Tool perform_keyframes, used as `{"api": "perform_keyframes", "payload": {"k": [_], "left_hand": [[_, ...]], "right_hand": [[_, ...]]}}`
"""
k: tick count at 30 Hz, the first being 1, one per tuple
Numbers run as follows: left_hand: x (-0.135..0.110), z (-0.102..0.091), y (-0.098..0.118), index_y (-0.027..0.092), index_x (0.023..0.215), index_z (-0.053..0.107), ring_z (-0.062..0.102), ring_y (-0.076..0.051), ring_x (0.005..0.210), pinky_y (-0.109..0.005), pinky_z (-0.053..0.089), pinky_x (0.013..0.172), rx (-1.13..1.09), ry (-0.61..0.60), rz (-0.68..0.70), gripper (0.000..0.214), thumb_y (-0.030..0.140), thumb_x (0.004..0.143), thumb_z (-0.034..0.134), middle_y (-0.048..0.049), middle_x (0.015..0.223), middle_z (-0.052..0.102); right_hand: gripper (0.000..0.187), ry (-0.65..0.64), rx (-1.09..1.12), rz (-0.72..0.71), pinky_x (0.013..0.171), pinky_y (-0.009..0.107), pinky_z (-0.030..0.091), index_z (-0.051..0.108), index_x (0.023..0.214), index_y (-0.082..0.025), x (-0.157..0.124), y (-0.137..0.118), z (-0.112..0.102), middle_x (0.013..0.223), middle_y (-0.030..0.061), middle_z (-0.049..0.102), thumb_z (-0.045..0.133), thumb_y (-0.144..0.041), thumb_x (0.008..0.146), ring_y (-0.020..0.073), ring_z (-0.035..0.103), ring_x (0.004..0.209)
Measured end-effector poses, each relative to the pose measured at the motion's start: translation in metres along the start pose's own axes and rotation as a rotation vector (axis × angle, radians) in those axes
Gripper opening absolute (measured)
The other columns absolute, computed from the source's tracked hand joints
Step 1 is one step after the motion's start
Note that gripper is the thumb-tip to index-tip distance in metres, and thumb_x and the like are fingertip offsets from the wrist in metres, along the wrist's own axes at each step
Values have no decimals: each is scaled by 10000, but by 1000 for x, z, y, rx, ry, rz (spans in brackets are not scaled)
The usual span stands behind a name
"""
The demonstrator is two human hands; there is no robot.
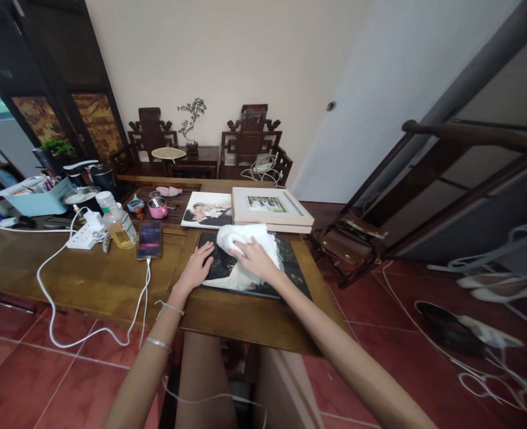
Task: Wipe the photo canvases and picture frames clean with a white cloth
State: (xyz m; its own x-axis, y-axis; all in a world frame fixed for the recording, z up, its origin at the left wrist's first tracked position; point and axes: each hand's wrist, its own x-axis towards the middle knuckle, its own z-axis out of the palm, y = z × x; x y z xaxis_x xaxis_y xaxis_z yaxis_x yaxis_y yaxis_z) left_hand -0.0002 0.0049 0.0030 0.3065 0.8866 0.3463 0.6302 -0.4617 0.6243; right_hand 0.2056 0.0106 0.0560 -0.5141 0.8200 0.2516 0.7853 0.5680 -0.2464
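Observation:
A large dark photo print (290, 271) lies flat on the wooden table (89, 280) in front of me. My right hand (254, 257) presses a white cloth (245, 237) onto the print, fingers laid over the cloth. My left hand (197, 267) rests flat on the print's left edge, fingers stretched out and holding nothing. Behind the print lie another photo print (207, 210) and a framed picture (270, 205) on a stack.
A phone (149, 239) on a white charging cable (66, 333), a power strip (84, 236), a bottle of yellow liquid (118, 221), a pink cup (158, 208) and a blue box (40, 201) occupy the table's left. Carved chairs (249, 140) stand behind. A stair rail (468, 134) is at right.

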Motion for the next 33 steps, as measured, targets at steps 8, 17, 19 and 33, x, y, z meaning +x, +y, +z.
{"api": "perform_keyframes", "payload": {"k": [8, 17, 19, 33], "left_hand": [[-1, -1, 4, 182, 1275, 528, 364, -196, 1342, -477, 203, 1134, -2, 0, -13, 400, 222, 899, 396, -102, 1398, 461], [-1, 1, 1, 187, 1278, 524, 364, -197, 1342, -472, 200, 1137, -35, 8, -7, 399, 271, 910, 395, -97, 1395, 468], [-1, -1, 4, 184, 1292, 512, 364, -194, 1342, -450, 215, 1139, -76, 35, -25, 413, 311, 923, 377, -88, 1393, 472], [-7, -6, 17, 208, 1343, 448, 309, -184, 1370, -428, 178, 1155, -110, 33, -19, 442, 360, 949, 318, -58, 1428, 433]], "right_hand": [[252, -96, 119, -187, 1061, 468, 294, 624, 961, -213, -97, -42, -20, 1143, 83, 643, 378, -258, 934, 260, 394, 1290], [350, -8, -41, 96, 1028, 471, 311, 608, 1054, -176, -44, 18, -15, 1026, 105, 681, 315, -346, 963, 271, 593, 1053], [348, 3, -69, 100, 1006, 503, 314, 607, 1063, -166, -25, 12, -9, 1139, 137, 640, 325, -342, 961, 291, 523, 1155], [260, -167, 205, -272, 1006, 427, 357, 647, 911, -224, -77, -37, -25, 958, 60, 686, 397, -291, 930, 270, 460, 1236]]}}
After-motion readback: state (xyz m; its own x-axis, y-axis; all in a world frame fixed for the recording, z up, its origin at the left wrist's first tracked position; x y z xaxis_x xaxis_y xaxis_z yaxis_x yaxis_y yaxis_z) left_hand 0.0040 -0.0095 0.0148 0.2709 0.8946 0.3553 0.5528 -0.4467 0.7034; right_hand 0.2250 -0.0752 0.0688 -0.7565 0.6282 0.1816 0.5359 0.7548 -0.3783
